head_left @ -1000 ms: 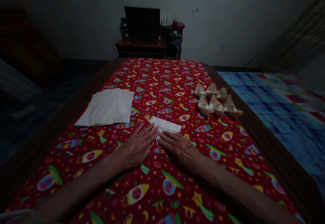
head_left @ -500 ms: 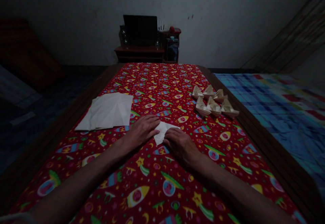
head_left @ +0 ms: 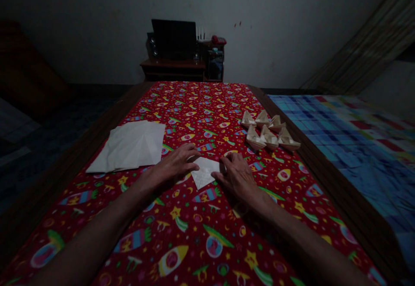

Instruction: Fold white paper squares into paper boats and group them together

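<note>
A small folded sheet of white paper [head_left: 205, 173] lies on the red patterned cloth between my hands, one corner pointing towards me. My left hand [head_left: 180, 161] holds its left edge, with the thumb on the near side and the fingers reaching over the far side. At the right edge, my right hand [head_left: 236, 173] grips the paper between thumb and curled fingers. Crease lines show across the paper's face. The fingertips partly cover both side corners.
A fanned stack of white paper sheets [head_left: 131, 145] lies to the left on the tablecloth [head_left: 194, 243]. Several folded paper boats [head_left: 269, 138] stand in two rows at the right. A monitor [head_left: 174, 39] sits on a desk beyond the table. Beside the table is a blue checked surface [head_left: 343, 147].
My hands have moved apart, and the paper between them now shows a wider, flatter face. My right hand has turned and lifted slightly. The camera view has shifted a little.
</note>
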{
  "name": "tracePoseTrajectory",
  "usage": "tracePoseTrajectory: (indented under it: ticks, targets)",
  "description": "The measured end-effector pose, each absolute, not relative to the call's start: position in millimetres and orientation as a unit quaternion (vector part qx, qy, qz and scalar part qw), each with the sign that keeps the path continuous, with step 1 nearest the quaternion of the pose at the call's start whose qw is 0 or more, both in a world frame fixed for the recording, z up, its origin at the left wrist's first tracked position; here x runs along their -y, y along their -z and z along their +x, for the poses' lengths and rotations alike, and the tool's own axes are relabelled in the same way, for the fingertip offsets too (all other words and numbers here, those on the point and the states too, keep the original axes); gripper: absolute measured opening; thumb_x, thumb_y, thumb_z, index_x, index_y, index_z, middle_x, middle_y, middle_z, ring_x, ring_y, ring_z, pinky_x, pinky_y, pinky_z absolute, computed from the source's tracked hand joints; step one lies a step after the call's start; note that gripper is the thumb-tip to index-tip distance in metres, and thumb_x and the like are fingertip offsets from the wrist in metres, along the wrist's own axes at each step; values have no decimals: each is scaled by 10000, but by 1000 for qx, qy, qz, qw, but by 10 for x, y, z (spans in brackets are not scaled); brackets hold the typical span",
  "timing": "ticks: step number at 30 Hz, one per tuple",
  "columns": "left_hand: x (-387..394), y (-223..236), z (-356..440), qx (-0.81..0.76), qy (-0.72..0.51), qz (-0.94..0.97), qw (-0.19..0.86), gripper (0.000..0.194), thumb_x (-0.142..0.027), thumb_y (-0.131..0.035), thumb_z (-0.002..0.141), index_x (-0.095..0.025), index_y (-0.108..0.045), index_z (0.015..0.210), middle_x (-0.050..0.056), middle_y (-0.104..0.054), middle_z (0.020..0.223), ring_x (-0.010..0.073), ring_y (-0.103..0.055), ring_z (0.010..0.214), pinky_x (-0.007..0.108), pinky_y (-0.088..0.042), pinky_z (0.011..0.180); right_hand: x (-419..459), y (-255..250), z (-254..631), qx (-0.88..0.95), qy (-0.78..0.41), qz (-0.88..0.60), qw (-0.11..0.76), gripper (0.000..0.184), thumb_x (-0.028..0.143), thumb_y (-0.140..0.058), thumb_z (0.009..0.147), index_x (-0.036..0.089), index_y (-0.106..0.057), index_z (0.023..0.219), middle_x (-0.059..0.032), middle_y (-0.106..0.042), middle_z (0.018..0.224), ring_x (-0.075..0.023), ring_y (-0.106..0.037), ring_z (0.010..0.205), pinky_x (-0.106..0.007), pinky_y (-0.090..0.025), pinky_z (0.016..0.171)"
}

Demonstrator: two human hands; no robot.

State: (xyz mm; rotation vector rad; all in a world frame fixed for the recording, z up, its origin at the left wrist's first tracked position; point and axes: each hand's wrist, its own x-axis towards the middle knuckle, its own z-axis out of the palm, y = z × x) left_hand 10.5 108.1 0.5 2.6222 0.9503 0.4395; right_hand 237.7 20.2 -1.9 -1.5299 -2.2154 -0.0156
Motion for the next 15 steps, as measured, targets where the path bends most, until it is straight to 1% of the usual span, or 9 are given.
tracePoseTrajectory:
  ticks: [2,4,6,9,12,15]
  targets:
    - [-1046,-40,111,-324,-156,919,161,208,-300,-615,817,-182,-604,988,49,-530,1032,191,-513,990,301,-435,855,-208,35,2374,801,-5,-554,228,242,377,-539,866,181,-558,1007,-108,-510,996,-227,-452,884,-348,-415,738]
    - [-1003,-88,118,-314,-157,922,162,158,-288,-589,836,-179,-602,950,48,-535,1005,189,-509,971,303,-434,849,-212,54,2375,799,-15,-555,230,192,364,-544,863,185,-562,931,-101,-506,988,-225,-455,894,-346,-418,749]
    - [-963,-132,124,-304,-163,925,161,138,-270,-565,853,-177,-596,950,51,-542,993,191,-505,970,308,-432,851,-213,64,2378,798,-27,-557,228,163,349,-552,859,187,-553,875,-95,-503,980,-222,-459,899,-343,-420,757]
    - [-928,-166,127,-290,-177,928,153,131,-244,-544,863,-176,-585,967,61,-553,1004,198,-497,992,321,-422,871,-213,68,2383,794,-42,-562,228,161,346,-555,859,186,-544,858,-89,-503,962,-216,-469,886,-340,-429,751]
    - [-942,-144,118,-297,-171,927,154,137,-243,-544,861,-171,-575,973,63,-568,1014,200,-506,991,331,-408,884,-218,88,2391,794,-41,-556,241,188,351,-549,861,181,-556,941,-100,-506,986,-225,-472,908,-354,-438,766]
    - [-999,-91,109,-340,-150,908,192,181,-246,-581,826,-178,-573,994,37,-602,971,182,-547,911,301,-422,818,-234,125,2401,800,-30,-545,250,286,336,-561,852,169,-546,1082,-120,-507,1030,-239,-471,935,-372,-445,775]
